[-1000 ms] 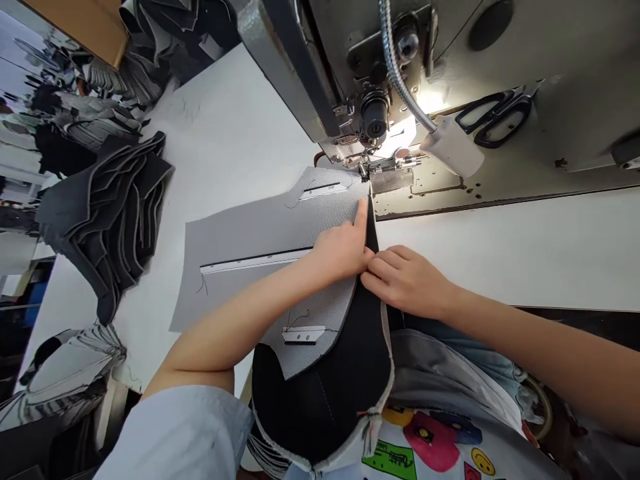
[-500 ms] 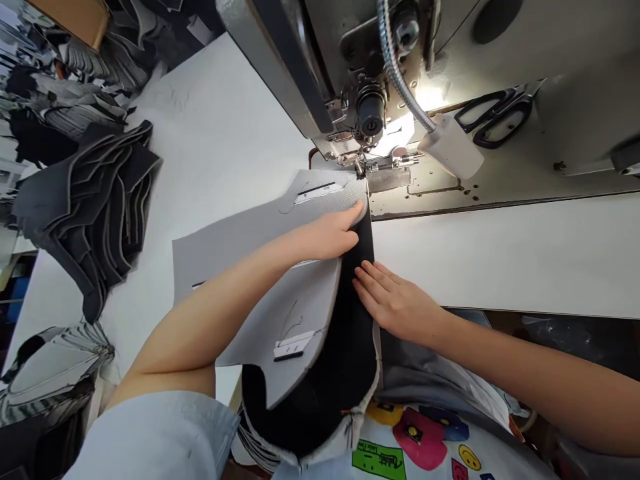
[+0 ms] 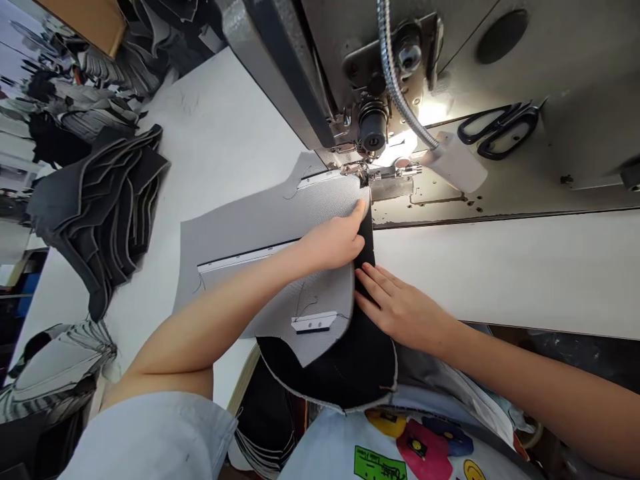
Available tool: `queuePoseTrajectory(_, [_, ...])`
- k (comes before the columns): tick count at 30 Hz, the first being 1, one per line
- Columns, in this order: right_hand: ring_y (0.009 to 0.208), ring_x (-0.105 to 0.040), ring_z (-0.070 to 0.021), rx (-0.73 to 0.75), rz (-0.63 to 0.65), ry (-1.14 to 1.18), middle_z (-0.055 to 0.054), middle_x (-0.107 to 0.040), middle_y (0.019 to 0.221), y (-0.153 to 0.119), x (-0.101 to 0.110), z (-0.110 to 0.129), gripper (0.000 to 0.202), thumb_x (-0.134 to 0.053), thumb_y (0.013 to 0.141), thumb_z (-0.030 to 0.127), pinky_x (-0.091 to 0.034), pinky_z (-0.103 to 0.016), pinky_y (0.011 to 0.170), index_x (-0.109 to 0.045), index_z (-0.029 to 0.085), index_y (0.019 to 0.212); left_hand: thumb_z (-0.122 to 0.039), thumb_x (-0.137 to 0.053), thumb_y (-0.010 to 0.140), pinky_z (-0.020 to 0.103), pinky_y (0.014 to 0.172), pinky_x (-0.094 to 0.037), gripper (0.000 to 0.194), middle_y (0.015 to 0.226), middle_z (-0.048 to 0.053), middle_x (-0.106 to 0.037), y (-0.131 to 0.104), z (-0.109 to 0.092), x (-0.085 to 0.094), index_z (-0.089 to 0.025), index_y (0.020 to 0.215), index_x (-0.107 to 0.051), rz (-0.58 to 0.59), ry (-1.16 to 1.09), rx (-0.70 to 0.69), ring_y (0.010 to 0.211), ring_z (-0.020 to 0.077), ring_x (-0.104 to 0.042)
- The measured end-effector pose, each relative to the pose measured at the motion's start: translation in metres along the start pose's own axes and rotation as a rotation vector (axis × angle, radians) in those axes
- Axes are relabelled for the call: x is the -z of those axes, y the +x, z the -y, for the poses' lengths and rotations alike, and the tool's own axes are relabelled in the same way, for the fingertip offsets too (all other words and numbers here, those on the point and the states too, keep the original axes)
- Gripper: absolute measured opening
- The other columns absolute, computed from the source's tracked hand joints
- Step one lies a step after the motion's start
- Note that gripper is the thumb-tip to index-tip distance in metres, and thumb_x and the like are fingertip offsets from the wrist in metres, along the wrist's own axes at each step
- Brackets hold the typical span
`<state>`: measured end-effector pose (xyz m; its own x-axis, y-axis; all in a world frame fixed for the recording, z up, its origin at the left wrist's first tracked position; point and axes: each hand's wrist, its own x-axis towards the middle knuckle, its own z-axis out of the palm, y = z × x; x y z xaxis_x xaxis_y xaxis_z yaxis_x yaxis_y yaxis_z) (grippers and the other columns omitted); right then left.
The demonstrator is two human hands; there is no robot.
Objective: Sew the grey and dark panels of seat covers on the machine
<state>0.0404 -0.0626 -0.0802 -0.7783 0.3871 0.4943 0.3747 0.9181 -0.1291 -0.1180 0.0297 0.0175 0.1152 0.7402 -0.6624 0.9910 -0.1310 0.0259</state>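
Taking twelve as straight ahead from the middle of my view, my grey panel [image 3: 250,223] spreads from the centre out to nine o'clock, lying over a black piece [image 3: 365,357] that shows along its right-hand edge and runs down to five. Both reach up to the presser foot [image 3: 362,175] of the sewing machine [image 3: 470,80] at about one.

What has changed: compared with half a second ago, the rounded end of the black piece has come up away from my lap, and the upper white strip [image 3: 319,178] sits closer to the machine head. I judge that more of the edge has fed past the foot. The panel's near part lies flatter again, so its edge seems better lined up along the black.

My left hand [image 3: 335,241], close to centre, has its index finger stretched towards one, pressing the panel just short of the foot; its other fingers are mostly hidden. My right hand [image 3: 400,303], at four, lies flat on the black, fingers together; a second ago it was pinching the edge there. I can't see its thumb.

On the desk [image 3: 525,267], a stack of dark pieces [image 3: 100,207] waits at nine.
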Motion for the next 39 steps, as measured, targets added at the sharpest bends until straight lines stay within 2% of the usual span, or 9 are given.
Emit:
queuePoseTrajectory(4, [0.125,-0.063,-0.0354,0.017,0.052,0.052,-0.028,-0.065,0.132,-0.001,-0.001,-0.002,0.035,-0.055,0.093,0.014,-0.054,-0.05,0.105,-0.069,0.007,0.124,-0.015,-0.031,0.09,0.036,0.092,-0.052,0.074,0.135,0.017,-0.064,0.015,0.003,0.0,-0.011,0.162,-0.015,-0.116,-0.056,-0.035,0.12,0.029,-0.064])
queuePoseTrajectory(7, [0.133,-0.057,-0.0354,0.019,0.138,0.164,-0.029,-0.061,0.137,-0.001,0.001,-0.009,0.04,-0.06,0.088,0.013,-0.048,-0.051,0.111,-0.068,0.008,0.127,-0.02,-0.035,0.09,0.038,0.089,-0.053,0.075,0.125,0.018,-0.069,0.019,0.003,-0.003,-0.01,0.161,-0.018,-0.183,-0.028,-0.031,0.114,0.0314,-0.067])
queuePoseTrajectory(10, [0.139,-0.05,-0.0364,0.026,0.253,0.315,-0.027,-0.057,0.142,0.0,0.006,-0.019,0.054,-0.071,0.08,0.016,-0.044,-0.052,0.115,-0.066,0.011,0.133,-0.03,-0.047,0.086,0.039,0.08,-0.054,0.09,0.116,0.018,-0.071,0.008,-0.001,-0.008,-0.008,0.162,-0.006,-0.107,0.075,-0.018,0.103,0.0341,-0.07])
queuePoseTrajectory(12, [0.142,-0.046,-0.038,0.035,0.318,0.408,-0.027,-0.055,0.144,0.001,0.009,-0.027,0.065,-0.076,0.077,0.022,-0.043,-0.054,0.115,-0.062,0.013,0.139,-0.034,-0.05,0.084,0.039,0.078,-0.055,0.097,0.118,0.019,-0.07,-0.003,-0.003,-0.011,-0.007,0.162,0.0,-0.039,0.117,-0.028,0.103,0.035,-0.07])
queuePoseTrajectory(15, [0.146,-0.04,-0.04,0.03,0.373,0.489,-0.027,-0.05,0.149,0.002,0.014,-0.036,0.073,-0.082,0.074,0.029,-0.042,-0.055,0.116,-0.06,0.015,0.142,-0.032,-0.044,0.087,0.038,0.079,-0.054,0.091,0.124,0.02,-0.068,-0.012,-0.003,-0.014,-0.009,0.162,0.001,0.007,0.103,-0.037,0.106,0.0332,-0.07])
queuePoseTrajectory(20, [0.15,-0.034,-0.0379,0.026,0.391,0.546,-0.024,-0.037,0.16,0.0,0.016,-0.042,0.076,-0.087,0.071,0.029,-0.035,-0.052,0.12,-0.061,0.019,0.142,-0.017,-0.035,0.09,0.032,0.085,-0.052,0.08,0.123,0.018,-0.07,-0.008,0.001,-0.015,-0.008,0.162,-0.002,0.003,-0.001,-0.031,0.109,0.026,-0.069])
queuePoseTrajectory(26, [0.147,-0.04,-0.0357,-0.043,0.308,0.523,-0.021,-0.052,0.15,0.004,0.009,-0.032,0.06,-0.079,0.077,0.022,-0.039,-0.053,0.118,-0.066,0.02,0.136,-0.014,-0.035,0.09,0.034,0.094,-0.051,0.074,0.122,0.015,-0.07,-0.004,0.016,-0.025,-0.008,0.161,-0.017,-0.138,-0.154,-0.117,0.113,0.0238,-0.065])
queuePoseTrajectory(32, [0.144,-0.044,-0.0373,-0.016,0.282,0.442,-0.021,-0.056,0.147,0.011,0.005,-0.02,0.052,-0.072,0.079,0.016,-0.041,-0.056,0.116,-0.069,0.017,0.13,-0.015,-0.036,0.091,0.032,0.092,-0.051,0.067,0.101,0.007,-0.072,-0.003,0.029,-0.032,-0.011,0.158,-0.033,-0.229,-0.292,-0.141,0.096,0.0196,-0.065])
queuePoseTrajectory(39, [0.143,-0.045,-0.036,0.051,0.347,0.423,-0.02,-0.055,0.148,0.007,0.009,-0.031,0.056,-0.072,0.079,0.018,-0.04,-0.053,0.118,-0.066,0.016,0.134,-0.014,-0.037,0.09,0.033,0.098,-0.05,0.067,0.101,0.007,-0.071,0.001,0.024,-0.021,-0.008,0.157,-0.035,-0.143,-0.237,-0.136,0.095,0.0202,-0.066])
